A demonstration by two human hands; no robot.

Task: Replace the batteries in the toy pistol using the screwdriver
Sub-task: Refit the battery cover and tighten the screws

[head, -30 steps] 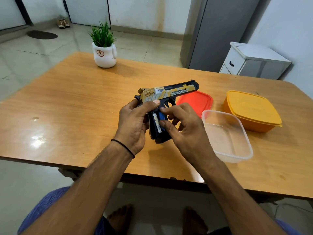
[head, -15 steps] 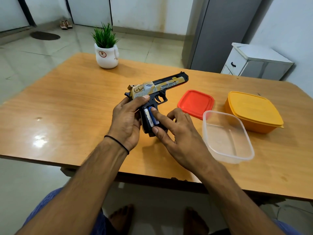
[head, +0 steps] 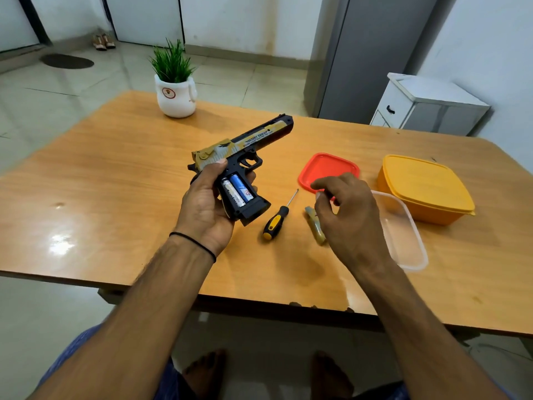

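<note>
My left hand (head: 206, 206) grips the toy pistol (head: 243, 153), black with a gold slide, above the table with its muzzle pointing away to the right. The grip's compartment is uncovered and two batteries (head: 238, 192), one white and one blue, lie side by side in it. My right hand (head: 346, 215) hovers to the right with fingers loosely curled and nothing in them, over a small olive-gold cover piece (head: 315, 226) lying on the table. The screwdriver (head: 277, 219), black and yellow handled, lies on the table between my hands.
A wooden table (head: 115, 183) carries a red lid (head: 328, 168), a clear plastic box (head: 403, 238) partly under my right hand, a shut yellow box (head: 424, 187) and a potted plant (head: 174, 82) at the back. A white cabinet (head: 427, 105) stands beyond.
My right hand has left the pistol's grip and moved right, over the cover piece. The left hand tilted the pistol and shifted it left, uncovering the screwdriver and cover on the table.
</note>
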